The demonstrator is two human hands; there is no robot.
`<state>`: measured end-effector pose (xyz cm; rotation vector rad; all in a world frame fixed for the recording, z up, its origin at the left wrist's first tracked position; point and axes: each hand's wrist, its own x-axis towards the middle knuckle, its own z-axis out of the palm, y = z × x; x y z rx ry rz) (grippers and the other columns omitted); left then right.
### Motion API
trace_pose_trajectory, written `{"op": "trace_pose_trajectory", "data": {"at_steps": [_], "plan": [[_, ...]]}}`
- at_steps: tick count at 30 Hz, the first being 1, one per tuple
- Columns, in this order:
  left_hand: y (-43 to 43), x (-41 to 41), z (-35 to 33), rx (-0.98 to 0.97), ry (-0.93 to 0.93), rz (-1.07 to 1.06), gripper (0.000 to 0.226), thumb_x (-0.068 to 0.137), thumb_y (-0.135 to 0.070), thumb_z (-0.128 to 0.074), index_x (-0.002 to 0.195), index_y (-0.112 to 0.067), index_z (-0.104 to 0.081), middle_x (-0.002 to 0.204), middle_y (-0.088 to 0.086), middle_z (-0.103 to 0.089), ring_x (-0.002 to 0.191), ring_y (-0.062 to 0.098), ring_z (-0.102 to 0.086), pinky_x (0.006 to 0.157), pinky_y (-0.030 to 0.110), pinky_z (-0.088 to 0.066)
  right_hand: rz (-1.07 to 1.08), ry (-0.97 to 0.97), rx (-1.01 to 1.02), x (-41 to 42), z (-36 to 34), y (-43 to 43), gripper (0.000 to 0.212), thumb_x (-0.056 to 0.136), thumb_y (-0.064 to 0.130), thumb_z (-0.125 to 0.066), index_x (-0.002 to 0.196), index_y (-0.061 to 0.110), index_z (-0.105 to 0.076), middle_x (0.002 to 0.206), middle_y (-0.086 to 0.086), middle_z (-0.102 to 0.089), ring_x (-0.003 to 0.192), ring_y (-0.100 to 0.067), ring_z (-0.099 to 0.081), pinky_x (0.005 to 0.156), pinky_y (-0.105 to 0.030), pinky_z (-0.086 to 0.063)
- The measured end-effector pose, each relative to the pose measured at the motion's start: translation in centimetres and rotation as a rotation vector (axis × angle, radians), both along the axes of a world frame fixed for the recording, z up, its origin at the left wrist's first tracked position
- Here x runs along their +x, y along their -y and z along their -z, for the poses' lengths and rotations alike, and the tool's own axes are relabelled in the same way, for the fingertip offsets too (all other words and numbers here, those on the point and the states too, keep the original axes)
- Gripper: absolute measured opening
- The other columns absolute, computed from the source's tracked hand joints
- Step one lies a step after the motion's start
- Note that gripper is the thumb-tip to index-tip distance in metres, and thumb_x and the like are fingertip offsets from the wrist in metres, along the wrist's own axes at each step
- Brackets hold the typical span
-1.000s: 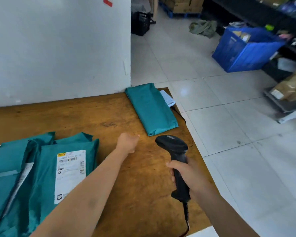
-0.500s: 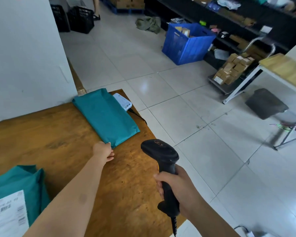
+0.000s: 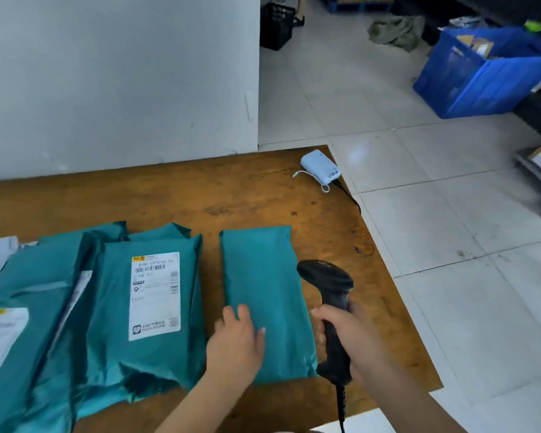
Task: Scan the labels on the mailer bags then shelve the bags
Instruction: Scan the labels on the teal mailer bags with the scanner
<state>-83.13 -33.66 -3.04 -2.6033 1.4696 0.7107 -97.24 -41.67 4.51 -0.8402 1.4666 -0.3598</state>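
**A:** While the left hand point(image 3: 236, 342) is lying flat on the plain mailer bag point(image 3: 263, 276), fingers straight and slightly spread, which way is that bag running?

**B:** Its long axis is running away from the person, with the near end close to the front edge of the table point(image 3: 200, 198). The hand is resting on the near left part, so the bag's left edge is sitting just beside the palm.

**A:** And the right hand point(image 3: 353, 342)?

**B:** It is curling round the grip of the scanner point(image 3: 328, 282), just beside the bag's right edge. The scanner head is facing forward, not down at any label.

**A:** Is a label showing?

**B:** Not on this bag; its teal upper face is blank. The labelled bag point(image 3: 156, 348) just to its left is lying label up. I am judging that the plain bag needs flipping about its long axis, and that the left hand is better placed for it.
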Motion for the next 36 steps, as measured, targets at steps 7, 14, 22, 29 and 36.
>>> {"op": "trace_pose_trajectory", "data": {"at_steps": [7,14,22,29,36], "plan": [[3.5,-6.2,3.7,0.236,-0.088,-0.055,0.119,0.075,-0.075,-0.046,0.144,-0.009,0.023,0.151,0.026,0.025,0.138,0.054,0.015,0.107,0.069,-0.009,0.038,-0.050,-0.052,-0.8,-0.4,-0.6,0.011,0.083,0.014,-0.068,0.079,0.011,-0.058,0.060,-0.008,-0.055,0.050,-0.015,-0.052,0.053,-0.026,-0.046],[3.3,-3.1,1.9,-0.118,-0.332,-0.252,0.084,0.086,-0.008,-0.056,0.148,-0.015,-0.001,0.150,0.015,-0.019,0.138,0.036,-0.025,0.109,0.047,-0.033,0.083,-0.013,-0.023,-2.6,0.0,-1.3,0.010,0.086,0.014,-0.065,0.082,0.007,-0.060,0.056,-0.008,-0.056,0.047,-0.017,-0.052,0.048,-0.023,-0.046],[-2.4,2.6,0.2,-0.317,-1.011,-0.734,0.065,0.089,-0.005,-0.055,0.144,-0.018,-0.023,0.129,0.007,-0.053,0.118,0.026,-0.053,0.105,0.042,-0.042,0.005,-0.015,-0.040,-1.2,0.8,-1.7,0.011,0.086,0.018,-0.065,0.086,0.008,-0.060,0.063,-0.010,-0.057,0.053,-0.019,-0.052,0.054,-0.027,-0.046],[-4.8,1.6,2.3,-0.075,-0.660,-0.596,0.051,0.090,-0.028,-0.057,0.132,-0.004,-0.039,0.135,0.009,-0.051,0.124,0.028,-0.051,0.102,0.034,-0.040,-0.124,0.034,0.007,0.3,0.7,-2.6,0.011,0.083,0.015,-0.065,0.084,0.006,-0.059,0.057,-0.008,-0.054,0.045,-0.015,-0.050,0.049,-0.026,-0.042],[-4.1,1.6,3.4,-0.070,-0.705,-0.654,0.018,0.090,-0.024,-0.058,0.095,-0.012,-0.046,0.079,0.005,-0.059,0.067,0.022,-0.065,0.060,0.034,-0.057,-0.165,0.067,0.135,0.5,0.8,-3.2,0.015,0.081,0.014,-0.064,0.090,0.004,-0.057,0.053,-0.005,-0.055,0.042,-0.013,-0.049,0.043,-0.021,-0.042]]}}
